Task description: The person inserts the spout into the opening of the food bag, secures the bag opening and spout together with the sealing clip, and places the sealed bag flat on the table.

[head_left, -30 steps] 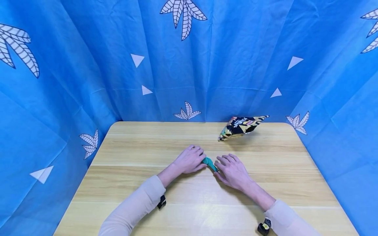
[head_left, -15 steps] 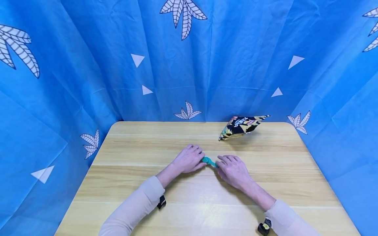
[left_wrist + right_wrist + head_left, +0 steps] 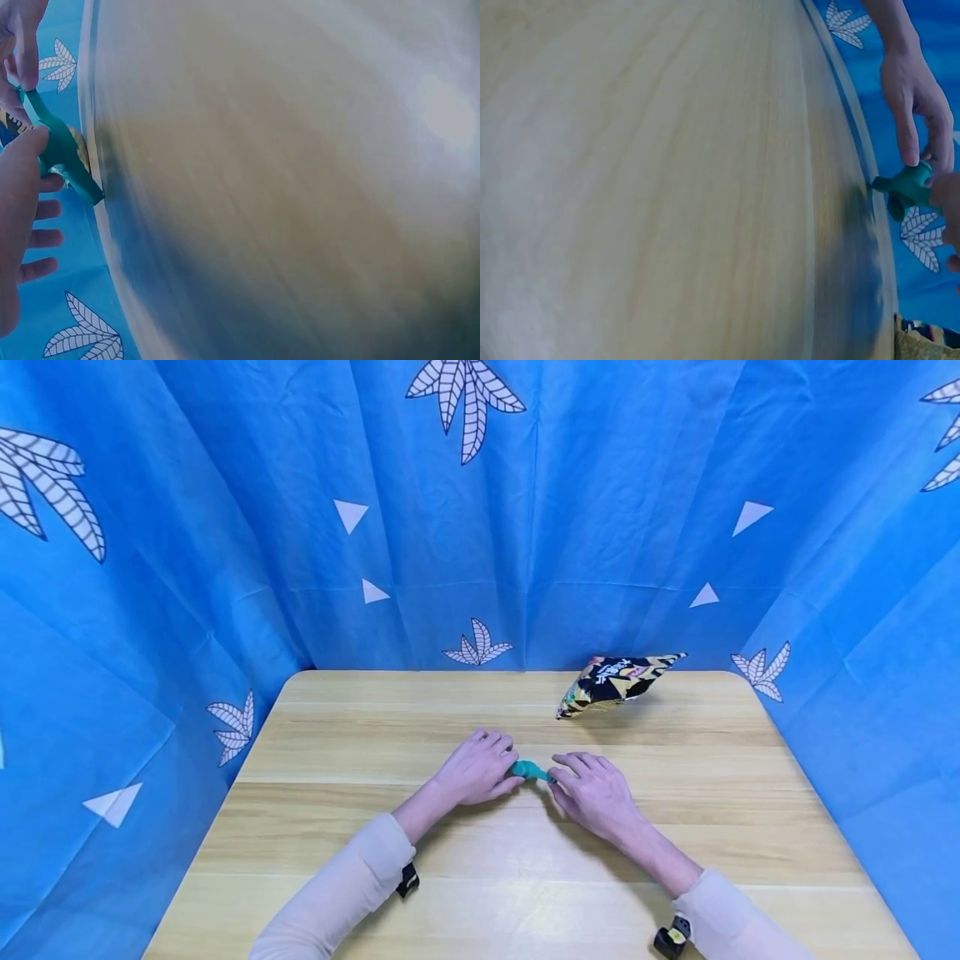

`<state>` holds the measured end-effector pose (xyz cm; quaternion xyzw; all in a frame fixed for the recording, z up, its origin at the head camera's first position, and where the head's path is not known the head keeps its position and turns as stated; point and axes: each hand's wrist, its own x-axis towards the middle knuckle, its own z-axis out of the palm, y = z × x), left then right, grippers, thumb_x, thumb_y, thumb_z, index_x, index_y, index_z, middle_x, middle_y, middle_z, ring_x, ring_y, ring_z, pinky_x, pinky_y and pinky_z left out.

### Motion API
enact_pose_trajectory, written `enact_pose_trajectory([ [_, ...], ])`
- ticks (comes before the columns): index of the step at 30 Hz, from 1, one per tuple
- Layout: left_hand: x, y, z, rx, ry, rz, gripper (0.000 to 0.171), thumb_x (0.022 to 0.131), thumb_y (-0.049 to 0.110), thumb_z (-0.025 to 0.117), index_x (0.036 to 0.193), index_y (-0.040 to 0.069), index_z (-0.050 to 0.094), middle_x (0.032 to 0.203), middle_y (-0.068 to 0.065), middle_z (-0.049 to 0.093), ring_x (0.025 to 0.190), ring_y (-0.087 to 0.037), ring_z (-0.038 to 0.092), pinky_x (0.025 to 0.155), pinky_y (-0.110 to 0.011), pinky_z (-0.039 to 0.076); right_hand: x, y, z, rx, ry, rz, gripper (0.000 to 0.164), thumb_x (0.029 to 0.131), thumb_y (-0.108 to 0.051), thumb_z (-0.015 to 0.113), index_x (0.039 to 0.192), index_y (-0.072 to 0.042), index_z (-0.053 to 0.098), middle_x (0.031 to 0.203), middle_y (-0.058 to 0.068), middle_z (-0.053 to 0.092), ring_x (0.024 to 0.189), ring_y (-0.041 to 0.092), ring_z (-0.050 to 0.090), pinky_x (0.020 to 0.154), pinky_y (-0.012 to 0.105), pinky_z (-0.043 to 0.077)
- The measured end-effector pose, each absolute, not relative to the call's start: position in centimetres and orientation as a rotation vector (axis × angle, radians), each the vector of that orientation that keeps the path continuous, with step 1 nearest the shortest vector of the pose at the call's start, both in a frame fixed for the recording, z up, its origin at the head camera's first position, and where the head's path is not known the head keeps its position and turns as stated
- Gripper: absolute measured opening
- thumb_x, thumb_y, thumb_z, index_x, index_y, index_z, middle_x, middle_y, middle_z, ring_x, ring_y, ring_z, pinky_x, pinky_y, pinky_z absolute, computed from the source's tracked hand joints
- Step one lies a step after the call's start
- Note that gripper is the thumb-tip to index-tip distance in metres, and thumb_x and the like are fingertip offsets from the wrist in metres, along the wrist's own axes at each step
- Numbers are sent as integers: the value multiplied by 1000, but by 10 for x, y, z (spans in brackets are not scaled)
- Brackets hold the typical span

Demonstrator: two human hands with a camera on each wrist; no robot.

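Note:
Between my two hands is a small green plastic piece (image 3: pixel 529 769) with a rounded, knob-like middle and narrow arms; its exact kind cannot be told. My left hand (image 3: pixel 476 768) pinches its left part, and the left wrist view shows the thumb on the green piece (image 3: pixel 60 150) with the other fingers spread below. My right hand (image 3: pixel 596 793) holds the other end between thumb and fingertips. In the right wrist view my left hand (image 3: pixel 919 90) reaches down to the green piece (image 3: pixel 909 187), while my right hand (image 3: pixel 951 210) is mostly cut off by the frame.
A black and gold snack bag (image 3: pixel 611 683) lies at the back right of the wooden table (image 3: pixel 360 710). Blue curtains (image 3: pixel 450 527) with white leaf prints surround the table's back and sides.
The green piece has turned from slanting down to the right to lying nearly level. My right fingertips have come onto its end; the left hand has shifted slightly left. The snack bag stays put.

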<state>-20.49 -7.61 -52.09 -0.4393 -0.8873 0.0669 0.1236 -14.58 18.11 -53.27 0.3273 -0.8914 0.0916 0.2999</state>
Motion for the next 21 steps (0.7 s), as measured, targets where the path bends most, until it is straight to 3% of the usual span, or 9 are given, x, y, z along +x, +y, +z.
enact_pose_trajectory([
  [7,-203,-75,-518,-1292,-2546,216,46,107,61,43,108,21,65,114,0,68,108,-18,64,101,-38,56,-144,180,-528,866,-2348,279,26,80,-27,88,102,-18,78,116,8,79,104,28,74,87,45,63],
  [13,-199,-76,-514,-1306,-2529,188,41,106,60,46,103,21,61,105,1,62,94,-15,57,82,-31,54,-138,175,-521,844,-2385,367,24,83,-27,86,103,-18,79,117,7,79,104,26,74,82,43,64],
  [21,-192,-80,-513,-1330,-2534,169,44,105,63,45,102,22,61,103,3,62,91,-14,55,79,-29,50,-137,173,-516,839,-2419,421,23,86,-27,84,105,-15,79,113,5,79,102,23,74,81,38,64],
])
